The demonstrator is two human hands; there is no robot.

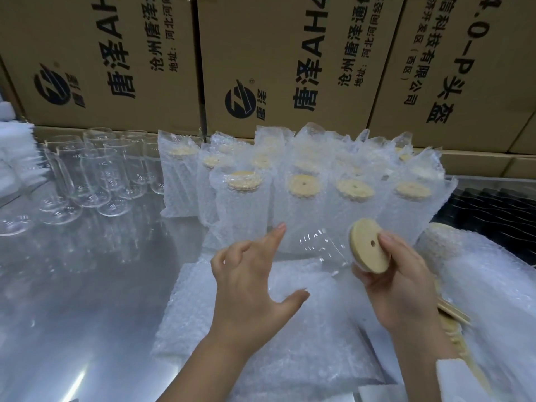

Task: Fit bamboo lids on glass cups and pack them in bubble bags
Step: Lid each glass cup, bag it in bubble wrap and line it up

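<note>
My right hand (403,282) grips a glass cup (322,250) by its top end, fingers curled round the round bamboo lid (369,246) fitted on it. The cup lies tilted, its clear body pointing left. My left hand (255,280) hovers open beside the cup's body, fingers spread, touching nothing that I can see. Under both hands lies a stack of flat bubble bags (261,338). Behind them stand several packed cups in bubble bags (301,195), lids up.
Several bare glass cups (95,175) stand at the back left on the shiny metal table (72,300). Cardboard boxes (284,62) wall the back. More bamboo lids (455,329) lie at the right, beside a bubble bag pile (493,280). A black crate (493,210) sits far right.
</note>
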